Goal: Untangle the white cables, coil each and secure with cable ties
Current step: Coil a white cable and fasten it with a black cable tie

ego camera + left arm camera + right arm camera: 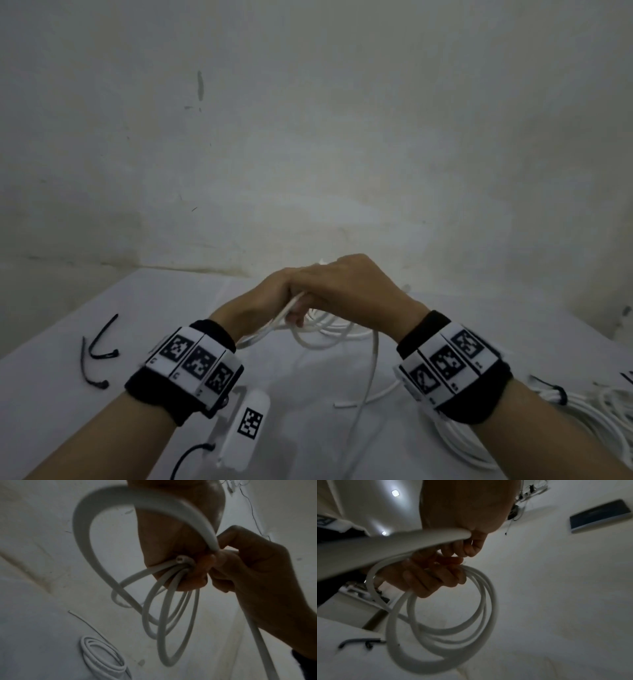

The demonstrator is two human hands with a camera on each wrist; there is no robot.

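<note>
Above the table my two hands meet over one white cable. My left hand grips several loops of it bunched in its curled fingers, and the coil hangs below. My right hand lies over the left and pinches a strand at the top of the bunch. A loose length trails from the hands down to the table. A cut cable end pokes out of my left fist.
Two black cable ties lie at the left of the table. A coiled white cable bound with a black tie sits at the right edge. A white tagged device lies below my left wrist. A wall stands behind.
</note>
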